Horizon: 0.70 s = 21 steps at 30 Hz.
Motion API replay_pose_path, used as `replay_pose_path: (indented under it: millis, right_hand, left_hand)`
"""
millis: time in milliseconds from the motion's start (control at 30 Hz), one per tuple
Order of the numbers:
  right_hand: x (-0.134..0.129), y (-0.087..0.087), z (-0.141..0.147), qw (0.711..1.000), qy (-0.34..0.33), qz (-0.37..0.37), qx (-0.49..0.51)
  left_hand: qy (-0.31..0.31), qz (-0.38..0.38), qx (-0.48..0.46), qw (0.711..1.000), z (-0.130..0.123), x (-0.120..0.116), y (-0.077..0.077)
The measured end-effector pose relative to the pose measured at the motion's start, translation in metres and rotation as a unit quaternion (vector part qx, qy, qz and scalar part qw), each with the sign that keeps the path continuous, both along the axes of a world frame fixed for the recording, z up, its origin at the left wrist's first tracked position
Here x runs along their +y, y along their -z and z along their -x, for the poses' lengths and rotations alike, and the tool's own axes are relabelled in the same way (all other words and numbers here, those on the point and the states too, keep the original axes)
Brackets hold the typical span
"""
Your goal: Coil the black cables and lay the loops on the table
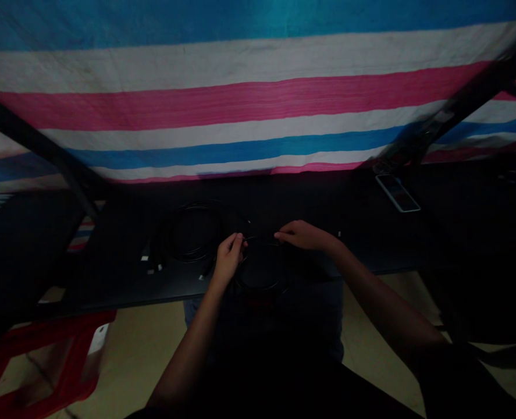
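My left hand [230, 253] is closed at the table's front, its fingers pinched on a black cable. That cable hangs in a loop [262, 289] below my hands, over the table edge and my lap. A thin strand shows beside the left fingertips, too dark to name. My right hand [303, 234] is a short way to the right, thumb and fingers pinched together; what is between them is lost in the dark. Left of my hands lies a coil of black cable [192, 259] on the black table [310, 198], with pale-tipped connectors at its left and front.
A phone [398, 193] lies at the back right, near a dark frame post [462, 93]. Another post [72, 180] stands at left. Behind the table hangs a striped sheet [240, 105]. A red plastic stool [85, 355] is on the floor at lower left.
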State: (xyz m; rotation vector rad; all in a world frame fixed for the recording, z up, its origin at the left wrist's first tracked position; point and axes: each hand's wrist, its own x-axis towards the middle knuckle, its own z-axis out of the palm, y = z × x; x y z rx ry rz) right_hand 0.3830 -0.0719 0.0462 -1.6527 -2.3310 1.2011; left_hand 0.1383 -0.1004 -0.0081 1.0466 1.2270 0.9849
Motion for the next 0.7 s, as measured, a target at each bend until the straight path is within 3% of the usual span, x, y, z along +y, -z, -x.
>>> replay_pose_path:
  millis: [100,200,367,500,633,700]
  right_hand:
    - [-0.005,-0.012,0.008,0.998,0.004,-0.022,0.064]
    - [-0.014,-0.024,0.013,0.993,0.000,0.002,0.116]
    - [-0.038,-0.054,0.002,0.980,-0.034,0.081,0.177]
    - [-0.060,-0.081,-0.011,0.964,-0.093,0.156,0.195]
    - [-0.078,-0.099,-0.005,0.953,-0.150,0.239,0.109]
    - [-0.086,-0.102,0.003,0.969,-0.135,0.206,-0.001]
  left_hand:
    - [0.022,-0.011,0.003,1.000,-0.002,-0.008,-0.014]
    - [0.069,-0.004,-0.006,0.998,-0.002,-0.022,-0.036]
    - [0.201,0.091,-0.050,0.974,0.011,-0.049,-0.076]
    - [0.333,0.057,0.035,0.941,0.019,-0.066,-0.104]
    - [0.413,0.043,0.147,0.898,0.017,-0.078,-0.122]
    - [0.429,0.045,0.206,0.878,0.011,-0.083,-0.125]
